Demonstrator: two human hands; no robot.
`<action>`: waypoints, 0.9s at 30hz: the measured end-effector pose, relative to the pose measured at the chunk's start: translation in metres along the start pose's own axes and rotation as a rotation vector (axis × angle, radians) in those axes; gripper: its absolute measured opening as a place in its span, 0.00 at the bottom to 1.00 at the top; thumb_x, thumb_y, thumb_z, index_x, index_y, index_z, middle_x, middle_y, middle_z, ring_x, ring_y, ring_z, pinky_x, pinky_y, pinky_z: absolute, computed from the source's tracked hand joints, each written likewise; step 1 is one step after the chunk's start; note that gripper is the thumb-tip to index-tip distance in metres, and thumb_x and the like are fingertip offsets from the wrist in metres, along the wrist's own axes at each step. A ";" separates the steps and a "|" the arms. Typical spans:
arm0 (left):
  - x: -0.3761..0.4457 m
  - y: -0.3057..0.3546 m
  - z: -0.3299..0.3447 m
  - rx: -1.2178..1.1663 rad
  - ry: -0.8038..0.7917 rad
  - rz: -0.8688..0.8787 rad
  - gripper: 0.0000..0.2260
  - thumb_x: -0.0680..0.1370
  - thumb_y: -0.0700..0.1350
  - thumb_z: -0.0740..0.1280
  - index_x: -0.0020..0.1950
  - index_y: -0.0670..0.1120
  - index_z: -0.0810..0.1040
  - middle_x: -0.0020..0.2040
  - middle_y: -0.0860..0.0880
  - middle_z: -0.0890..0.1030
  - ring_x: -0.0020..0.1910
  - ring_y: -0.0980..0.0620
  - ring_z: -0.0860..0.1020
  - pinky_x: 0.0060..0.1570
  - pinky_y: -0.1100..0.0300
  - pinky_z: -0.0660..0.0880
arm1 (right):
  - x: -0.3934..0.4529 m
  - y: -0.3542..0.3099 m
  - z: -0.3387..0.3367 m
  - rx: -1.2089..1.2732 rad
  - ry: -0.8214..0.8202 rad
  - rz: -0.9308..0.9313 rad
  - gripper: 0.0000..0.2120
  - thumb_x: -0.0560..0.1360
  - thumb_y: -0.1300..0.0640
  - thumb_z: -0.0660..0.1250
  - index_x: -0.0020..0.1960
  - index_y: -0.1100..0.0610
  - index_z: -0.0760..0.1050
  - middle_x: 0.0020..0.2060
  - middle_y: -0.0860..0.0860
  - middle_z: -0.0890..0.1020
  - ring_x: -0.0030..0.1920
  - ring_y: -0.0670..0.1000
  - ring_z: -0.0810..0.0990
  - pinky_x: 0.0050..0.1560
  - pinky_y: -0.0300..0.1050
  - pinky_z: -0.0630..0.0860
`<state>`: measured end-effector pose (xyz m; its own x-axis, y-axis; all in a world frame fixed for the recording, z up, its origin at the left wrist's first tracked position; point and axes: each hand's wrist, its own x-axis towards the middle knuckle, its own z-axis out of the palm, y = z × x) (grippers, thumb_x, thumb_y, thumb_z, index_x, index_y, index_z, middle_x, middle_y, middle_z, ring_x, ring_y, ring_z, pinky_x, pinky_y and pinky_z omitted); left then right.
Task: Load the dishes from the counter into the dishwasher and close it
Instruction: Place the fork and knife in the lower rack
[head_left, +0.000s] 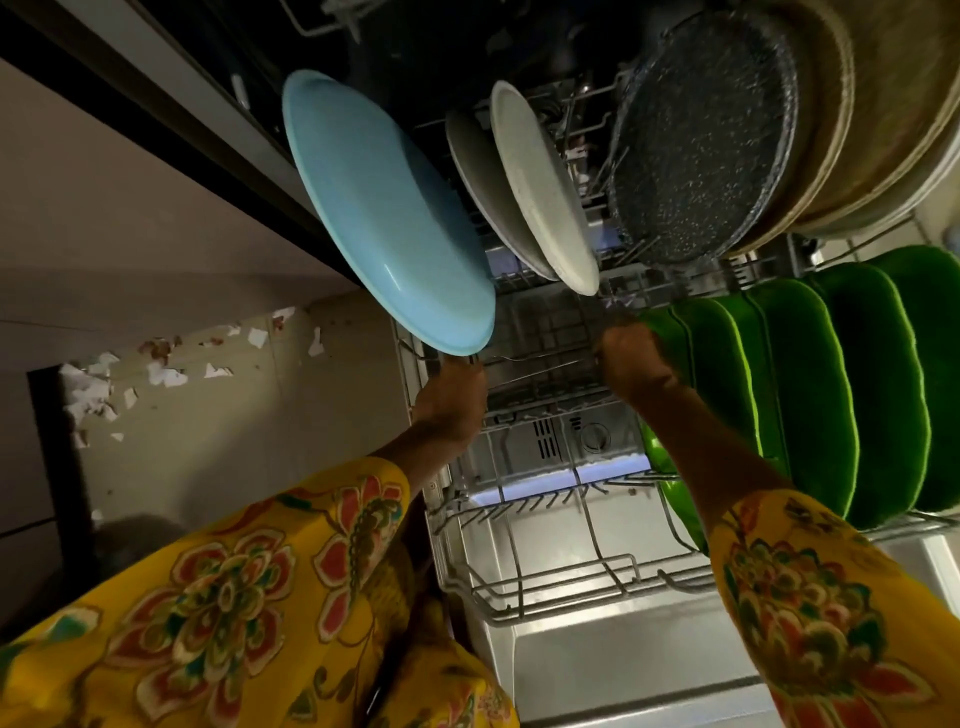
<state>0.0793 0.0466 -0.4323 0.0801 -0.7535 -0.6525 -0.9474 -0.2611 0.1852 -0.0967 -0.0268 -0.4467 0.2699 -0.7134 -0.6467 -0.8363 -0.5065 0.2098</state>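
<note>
The dishwasher's lower rack (566, 587) is pulled out over the open door. A large light-blue plate (384, 218) leans on edge at the rack's left, and my left hand (452, 400) holds its lower rim, fingers hidden beneath it. Two grey-white plates (545, 192) stand to its right, then a dark speckled pan (701, 150) with beige plates (872, 119) behind. Several green plates (810, 395) stand in a row on the right. My right hand (631, 364) is curled at the far end of the leftmost green plate, seemingly gripping its rim; its fingertips are hidden.
The dishwasher door (623, 670) lies open below the rack, its detergent compartment (571, 436) visible through the wires. A dark cabinet edge (156, 109) runs along the left. The wall (208, 395) on the left has peeling paint. The rack's near wire section holds nothing.
</note>
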 end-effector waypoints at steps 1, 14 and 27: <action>-0.001 -0.001 0.000 -0.022 -0.021 -0.005 0.09 0.80 0.38 0.59 0.55 0.37 0.77 0.53 0.39 0.79 0.52 0.40 0.79 0.47 0.52 0.75 | 0.002 0.001 0.001 -0.060 0.080 0.011 0.09 0.75 0.54 0.67 0.48 0.60 0.79 0.47 0.58 0.83 0.49 0.51 0.82 0.48 0.40 0.76; -0.012 0.001 -0.007 -0.032 -0.013 0.075 0.11 0.80 0.32 0.55 0.57 0.36 0.75 0.54 0.38 0.78 0.55 0.41 0.78 0.52 0.54 0.75 | 0.006 -0.003 0.006 0.006 -0.096 0.048 0.11 0.80 0.62 0.58 0.57 0.58 0.76 0.55 0.54 0.81 0.56 0.54 0.80 0.40 0.42 0.74; -0.013 0.001 -0.009 -0.062 -0.029 0.067 0.12 0.80 0.33 0.55 0.59 0.36 0.75 0.55 0.39 0.78 0.55 0.42 0.78 0.52 0.56 0.74 | -0.001 -0.002 0.003 0.128 -0.007 0.087 0.09 0.79 0.60 0.61 0.55 0.61 0.77 0.51 0.59 0.81 0.52 0.59 0.81 0.48 0.51 0.80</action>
<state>0.0804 0.0512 -0.4174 0.0069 -0.7529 -0.6581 -0.9294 -0.2478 0.2737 -0.0972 -0.0237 -0.4483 0.1905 -0.7484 -0.6353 -0.9104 -0.3768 0.1709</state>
